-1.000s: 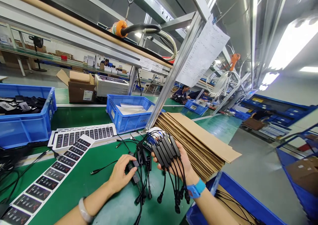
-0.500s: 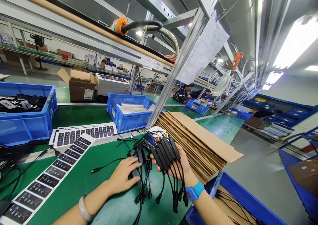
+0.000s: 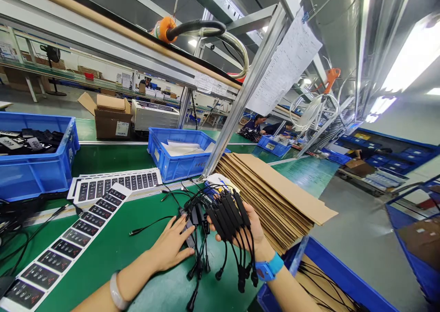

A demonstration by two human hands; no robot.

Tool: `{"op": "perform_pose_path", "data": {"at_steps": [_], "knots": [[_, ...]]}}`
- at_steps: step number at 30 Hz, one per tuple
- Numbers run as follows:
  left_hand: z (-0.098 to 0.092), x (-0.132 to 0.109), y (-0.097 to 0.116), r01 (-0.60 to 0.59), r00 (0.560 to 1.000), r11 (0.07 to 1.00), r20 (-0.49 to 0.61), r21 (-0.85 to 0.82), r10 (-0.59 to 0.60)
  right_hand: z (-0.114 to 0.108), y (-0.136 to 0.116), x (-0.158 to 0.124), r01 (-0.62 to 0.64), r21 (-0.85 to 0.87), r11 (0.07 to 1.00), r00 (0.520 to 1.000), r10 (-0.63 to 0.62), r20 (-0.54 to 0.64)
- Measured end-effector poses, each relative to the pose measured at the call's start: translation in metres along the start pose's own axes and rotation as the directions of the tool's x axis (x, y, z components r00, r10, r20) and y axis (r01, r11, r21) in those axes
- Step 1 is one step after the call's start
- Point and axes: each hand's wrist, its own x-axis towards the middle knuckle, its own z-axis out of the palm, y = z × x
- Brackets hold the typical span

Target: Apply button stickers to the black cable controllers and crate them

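Observation:
My right hand [image 3: 242, 227] lies palm up and holds a bundle of several black cable adapters [image 3: 225, 218], their leads and plugs hanging below it. My left hand [image 3: 170, 245] rests on the green belt [image 3: 113, 261] with fingers spread, its fingertips on a black adapter [image 3: 188, 234]. More black cables [image 3: 197, 257] trail between my hands. To my left lie printed black-and-white label sheets [image 3: 84, 234], and another sheet [image 3: 117, 183] lies beyond them. A stack of flat cardboard [image 3: 271, 195] stands just beyond my right hand.
A blue crate of black items [image 3: 37, 179] sits at left, and a blue crate with white sheets [image 3: 172, 165] stands ahead. An aluminium post [image 3: 240, 101] rises beside the cardboard. A blue crate of cables [image 3: 330, 275] sits at lower right. Co-workers [image 3: 257, 124] sit farther along the line.
My left hand has gone from cupping the black adapter to lying flatter with fingers spread. My right hand still holds the bundle, and the view has tilted slightly.

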Motion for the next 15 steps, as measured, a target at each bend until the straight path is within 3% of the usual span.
{"op": "perform_pose_path", "data": {"at_steps": [3, 5, 7, 10, 11, 12, 13, 15], "knots": [[0.002, 0.006, -0.006, 0.123, 0.978, 0.991, -0.165, -0.043, -0.129, 0.003, -0.005, 0.004, 0.034, -0.023, 0.999, 0.999, -0.034, -0.001], [-0.013, 0.013, -0.012, 0.216, 0.912, 0.972, -0.336, -0.095, -0.235, 0.006, -0.008, 0.005, 0.076, -0.045, 0.996, 0.997, -0.077, 0.001], [-0.048, 0.016, -0.018, 0.266, 0.811, 0.956, -0.508, -0.121, -0.290, 0.013, -0.007, 0.002, 0.072, -0.096, 0.993, 0.997, -0.074, -0.015], [-0.126, 0.003, -0.024, 0.370, 0.652, 0.926, -0.688, -0.079, -0.319, 0.036, 0.008, -0.006, 0.031, -0.281, 0.959, 0.997, -0.048, -0.052], [-0.153, -0.006, -0.023, 0.429, 0.638, 0.902, -0.688, -0.057, -0.347, 0.047, 0.018, -0.008, 0.029, -0.387, 0.921, 0.998, -0.046, -0.034], [-0.177, -0.017, -0.020, 0.497, 0.655, 0.868, -0.649, -0.014, -0.386, 0.058, 0.029, -0.010, 0.039, -0.511, 0.859, 0.999, -0.047, -0.003], [-0.198, -0.028, -0.016, 0.560, 0.682, 0.826, -0.598, 0.057, -0.421, 0.069, 0.043, -0.011, 0.052, -0.642, 0.765, 0.999, -0.041, 0.031], [-0.222, -0.048, -0.005, 0.662, 0.674, 0.726, -0.570, 0.187, -0.469, 0.087, 0.074, -0.010, 0.045, -0.864, 0.502, 0.998, 0.009, 0.058]]}}
